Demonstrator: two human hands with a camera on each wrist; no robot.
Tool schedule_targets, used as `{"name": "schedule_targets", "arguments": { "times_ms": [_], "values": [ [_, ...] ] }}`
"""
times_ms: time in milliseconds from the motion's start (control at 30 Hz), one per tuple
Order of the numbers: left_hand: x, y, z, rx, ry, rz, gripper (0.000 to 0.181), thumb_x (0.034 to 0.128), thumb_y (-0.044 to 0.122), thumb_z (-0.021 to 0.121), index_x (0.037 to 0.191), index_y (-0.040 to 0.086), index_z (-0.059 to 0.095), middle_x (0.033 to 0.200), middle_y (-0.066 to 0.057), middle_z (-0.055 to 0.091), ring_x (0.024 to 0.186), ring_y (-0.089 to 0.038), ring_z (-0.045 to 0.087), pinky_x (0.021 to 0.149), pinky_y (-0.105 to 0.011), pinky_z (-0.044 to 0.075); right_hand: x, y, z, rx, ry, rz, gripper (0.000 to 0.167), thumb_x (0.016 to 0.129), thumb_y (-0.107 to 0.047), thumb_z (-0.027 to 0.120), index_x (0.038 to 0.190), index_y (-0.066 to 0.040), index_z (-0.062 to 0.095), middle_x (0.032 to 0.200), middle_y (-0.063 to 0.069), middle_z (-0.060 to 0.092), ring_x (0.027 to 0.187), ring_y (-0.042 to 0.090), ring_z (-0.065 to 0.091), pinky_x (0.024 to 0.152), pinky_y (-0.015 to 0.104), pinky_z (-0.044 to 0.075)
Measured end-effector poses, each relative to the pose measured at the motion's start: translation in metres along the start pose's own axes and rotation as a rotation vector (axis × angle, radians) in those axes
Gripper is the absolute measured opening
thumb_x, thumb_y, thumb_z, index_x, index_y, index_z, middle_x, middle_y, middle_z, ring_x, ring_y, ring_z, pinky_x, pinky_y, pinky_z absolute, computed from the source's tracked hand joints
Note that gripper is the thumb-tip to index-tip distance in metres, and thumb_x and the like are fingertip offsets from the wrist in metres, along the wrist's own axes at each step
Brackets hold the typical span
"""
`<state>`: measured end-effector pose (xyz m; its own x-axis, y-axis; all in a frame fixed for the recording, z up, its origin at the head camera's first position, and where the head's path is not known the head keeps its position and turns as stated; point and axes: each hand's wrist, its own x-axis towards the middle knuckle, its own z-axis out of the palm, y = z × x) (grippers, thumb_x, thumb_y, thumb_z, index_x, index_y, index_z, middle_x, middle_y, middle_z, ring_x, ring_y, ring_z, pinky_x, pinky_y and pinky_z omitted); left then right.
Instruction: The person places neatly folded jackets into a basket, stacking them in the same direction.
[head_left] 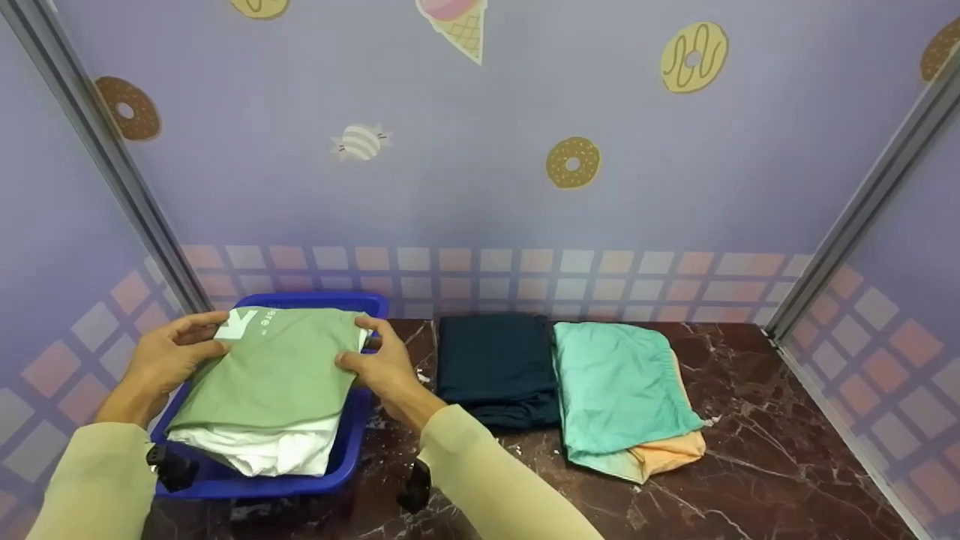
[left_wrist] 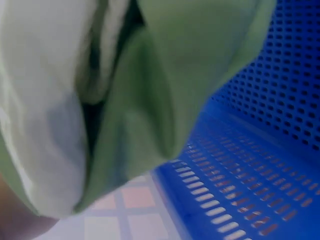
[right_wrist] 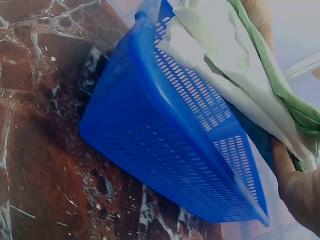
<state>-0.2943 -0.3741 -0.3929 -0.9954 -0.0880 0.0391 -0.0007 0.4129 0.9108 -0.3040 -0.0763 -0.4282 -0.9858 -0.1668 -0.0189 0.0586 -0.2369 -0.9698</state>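
Observation:
A folded green garment [head_left: 277, 375] with white print, white cloth [head_left: 281, 450] showing beneath it, is held over a blue plastic basket [head_left: 349, 469]. My left hand [head_left: 161, 356] grips the bundle's left edge, thumb on top. On the opposite edge my right hand [head_left: 386, 367] pinches the cloth, its thumb also on top; some fingers are tucked out of sight. In the right wrist view the bundle [right_wrist: 235, 65] is above the basket's rim [right_wrist: 150, 95]. The perforated basket floor [left_wrist: 235, 175] shows below the cloth in the left wrist view.
To the basket's right, a folded dark navy garment [head_left: 495, 367] lies on the dark red marbled tabletop [head_left: 772, 435]. Beside it is a folded teal and orange garment [head_left: 622, 390] with a gathered waistband. Patterned walls [head_left: 480, 210] close off the back and both sides.

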Motion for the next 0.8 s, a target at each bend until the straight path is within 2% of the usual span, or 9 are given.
{"name": "schedule_targets", "arguments": {
  "times_ms": [100, 367, 467, 567, 633, 700, 800],
  "values": [
    [0.0, -0.006, -0.001, -0.001, 0.006, -0.005, 0.045, 0.0946, 0.013, 0.08, 0.136, 0.029, 0.075, 0.103, 0.026, 0.067, 0.094, 0.008, 0.06, 0.078, -0.016, 0.053, 0.0, 0.006, 0.002, 0.016, -0.004, 0.001, 0.064, 0.083, 0.012, 0.075, 0.142, -0.008, 0.061, 0.115, 0.016, 0.056, 0.084, 0.027, 0.071, 0.074, 0.041, 0.063],
    [-0.002, -0.015, 0.0, 0.022, 0.042, -0.022, 0.047, 0.0952, 0.011, 0.079, 0.141, 0.017, 0.071, 0.108, 0.021, 0.07, 0.092, 0.01, 0.061, 0.078, -0.016, 0.054, 0.002, 0.013, 0.009, 0.051, -0.026, 0.015, 0.07, 0.08, 0.015, 0.072, 0.145, -0.006, 0.058, 0.115, 0.017, 0.056, 0.085, 0.028, 0.071, 0.077, 0.043, 0.063],
    [-0.001, -0.018, 0.002, 0.059, 0.074, -0.023, 0.049, 0.0956, 0.009, 0.077, 0.143, 0.009, 0.068, 0.119, 0.008, 0.073, 0.091, 0.012, 0.059, 0.077, -0.016, 0.053, 0.003, 0.016, 0.011, 0.053, -0.029, 0.017, 0.071, 0.079, 0.016, 0.072, 0.146, -0.005, 0.057, 0.116, 0.017, 0.056, 0.085, 0.027, 0.071, 0.077, 0.042, 0.063],
    [-0.001, -0.02, 0.005, 0.123, 0.095, -0.023, 0.051, 0.0968, 0.009, 0.074, 0.146, 0.001, 0.063, 0.133, -0.011, 0.071, 0.091, 0.011, 0.056, 0.076, -0.015, 0.051, 0.004, 0.019, 0.012, 0.053, -0.035, 0.02, 0.072, 0.079, 0.016, 0.071, 0.147, -0.004, 0.056, 0.119, 0.016, 0.057, 0.087, 0.027, 0.07, 0.078, 0.042, 0.063],
    [-0.002, -0.022, 0.007, 0.162, 0.094, -0.025, 0.053, 0.0977, 0.008, 0.073, 0.148, -0.002, 0.06, 0.14, -0.022, 0.065, 0.102, 0.0, 0.06, 0.076, -0.014, 0.05, 0.005, 0.021, 0.012, 0.041, -0.039, 0.023, 0.072, 0.079, 0.016, 0.071, 0.147, -0.003, 0.055, 0.122, 0.015, 0.058, 0.089, 0.026, 0.07, 0.078, 0.042, 0.063],
    [-0.002, -0.024, 0.009, 0.193, 0.085, -0.03, 0.053, 0.0982, 0.009, 0.072, 0.148, -0.003, 0.058, 0.144, -0.028, 0.06, 0.114, -0.017, 0.061, 0.076, -0.014, 0.048, 0.005, 0.022, 0.012, 0.022, -0.039, 0.023, 0.071, 0.08, 0.015, 0.071, 0.147, -0.003, 0.054, 0.124, 0.015, 0.058, 0.09, 0.026, 0.069, 0.079, 0.042, 0.062],
    [-0.003, -0.026, 0.01, 0.231, 0.067, -0.032, 0.053, 0.0989, 0.01, 0.07, 0.149, -0.003, 0.058, 0.146, -0.031, 0.056, 0.129, -0.041, 0.053, 0.076, -0.014, 0.046, 0.005, 0.021, 0.013, -0.015, -0.032, 0.037, 0.07, 0.082, 0.011, 0.072, 0.148, -0.003, 0.054, 0.125, 0.014, 0.059, 0.091, 0.026, 0.069, 0.078, 0.042, 0.062]
  ]
}}
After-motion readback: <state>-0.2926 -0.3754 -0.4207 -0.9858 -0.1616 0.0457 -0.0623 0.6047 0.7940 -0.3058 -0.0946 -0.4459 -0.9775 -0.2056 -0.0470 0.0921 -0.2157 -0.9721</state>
